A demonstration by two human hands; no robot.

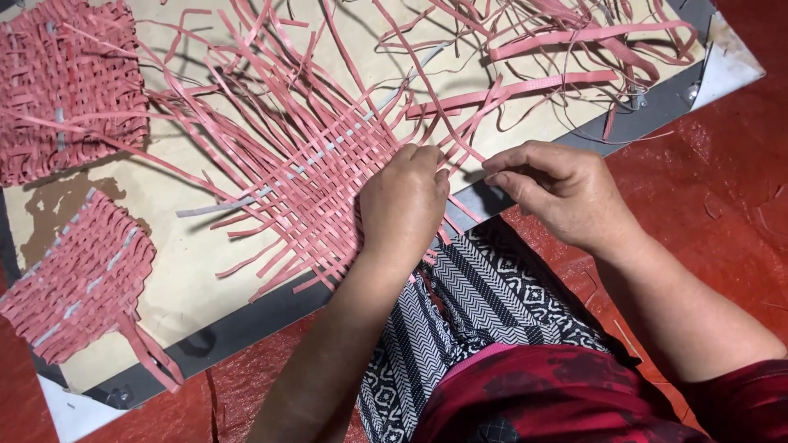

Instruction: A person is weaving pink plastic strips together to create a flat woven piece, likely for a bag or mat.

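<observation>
Strips of pink plastic are crossing under my left hand [404, 201], which is pressing curled fingers onto the half-woven mat [316, 176]. At three o'clock, I am pinching one loose strip [460, 146] in my right hand [566, 193].

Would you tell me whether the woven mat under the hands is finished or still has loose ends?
Unfinished: the woven mat has loose pink strips fanning out unwoven.

Left hand [404, 201] knuckles up, fingers curled down, forearm running toward seven o'clock. Right hand [554, 193] at three o'clock of it, fingertips pinched.
</observation>
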